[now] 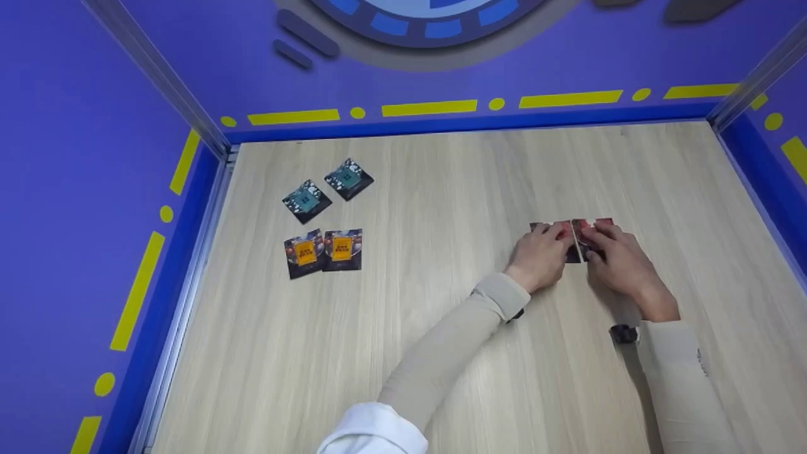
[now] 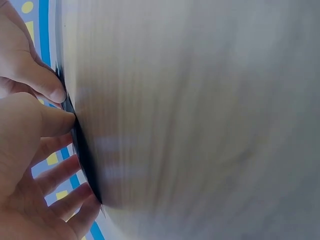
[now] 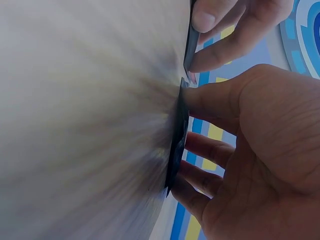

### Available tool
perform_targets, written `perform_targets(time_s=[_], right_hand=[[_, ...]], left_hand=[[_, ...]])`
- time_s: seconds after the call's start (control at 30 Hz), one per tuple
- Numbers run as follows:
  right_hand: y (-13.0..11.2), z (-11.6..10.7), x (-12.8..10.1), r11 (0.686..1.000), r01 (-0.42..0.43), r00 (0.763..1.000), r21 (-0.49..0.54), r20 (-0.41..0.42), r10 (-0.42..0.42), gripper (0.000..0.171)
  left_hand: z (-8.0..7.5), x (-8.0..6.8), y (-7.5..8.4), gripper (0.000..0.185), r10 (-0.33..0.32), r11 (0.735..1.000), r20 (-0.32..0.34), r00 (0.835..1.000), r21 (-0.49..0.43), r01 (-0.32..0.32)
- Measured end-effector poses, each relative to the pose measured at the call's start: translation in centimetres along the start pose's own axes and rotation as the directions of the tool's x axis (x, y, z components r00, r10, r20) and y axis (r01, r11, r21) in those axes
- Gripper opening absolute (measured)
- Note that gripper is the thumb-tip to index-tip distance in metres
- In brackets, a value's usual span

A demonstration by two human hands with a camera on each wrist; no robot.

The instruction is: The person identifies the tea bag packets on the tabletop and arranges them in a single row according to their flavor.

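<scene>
While the left hand (image 1: 543,252) presses flat fingers on one red card (image 1: 547,228), the right hand (image 1: 615,255) likewise presses its neighbour (image 1: 596,223), right of centre. Teal cards (image 1: 326,190) and orange cards (image 1: 323,251) lie at the upper left.

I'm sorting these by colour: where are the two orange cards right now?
In the head view the orange cards lie side by side on the table's left, just below the teal cards, far from both hands.

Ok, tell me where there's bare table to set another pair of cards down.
Bare table runs between the orange cards and the left hand, along the whole near edge, and behind the hands toward the back wall. Crowded: the far-left spot with the teal cards, and the red cards under the left and right hand.
</scene>
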State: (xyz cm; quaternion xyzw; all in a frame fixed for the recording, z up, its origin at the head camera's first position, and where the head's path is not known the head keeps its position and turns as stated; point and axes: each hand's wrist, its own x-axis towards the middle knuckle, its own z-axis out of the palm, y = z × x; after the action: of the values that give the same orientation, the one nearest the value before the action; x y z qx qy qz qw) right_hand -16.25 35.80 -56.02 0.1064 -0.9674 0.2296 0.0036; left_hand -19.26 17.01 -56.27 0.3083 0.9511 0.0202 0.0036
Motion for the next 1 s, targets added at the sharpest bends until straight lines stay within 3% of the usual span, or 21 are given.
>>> perform_targets(time_s=[0.2,0.43,0.8,1.0], right_hand=[[-0.11,-0.15,0.1,1.0,0.0,1.0,-0.005,0.005,0.0,0.048],[-0.01,-0.38,0.11,1.0,0.024,0.999,0.001,-0.026,-0.024,0.048],[0.07,-0.23,0.05,0.999,0.038,0.999,0.001,-0.014,-0.038,0.048],[0.11,-0.11,-0.09,0.998,0.055,0.998,0.004,-0.022,-0.055,0.048]], left_hand=[[-0.11,0.26,0.17,0.036,-0.016,0.999,0.013,1.0,-0.03,0.016],[-0.54,0.53,0.54,0.04,-0.014,1.0,0.037,0.999,0.016,0.014],[-0.58,0.33,0.6,0.043,0.008,0.997,0.03,1.0,0.073,-0.011],[-0.6,0.24,0.2,0.04,0.023,0.999,0.003,1.0,0.048,-0.023]])
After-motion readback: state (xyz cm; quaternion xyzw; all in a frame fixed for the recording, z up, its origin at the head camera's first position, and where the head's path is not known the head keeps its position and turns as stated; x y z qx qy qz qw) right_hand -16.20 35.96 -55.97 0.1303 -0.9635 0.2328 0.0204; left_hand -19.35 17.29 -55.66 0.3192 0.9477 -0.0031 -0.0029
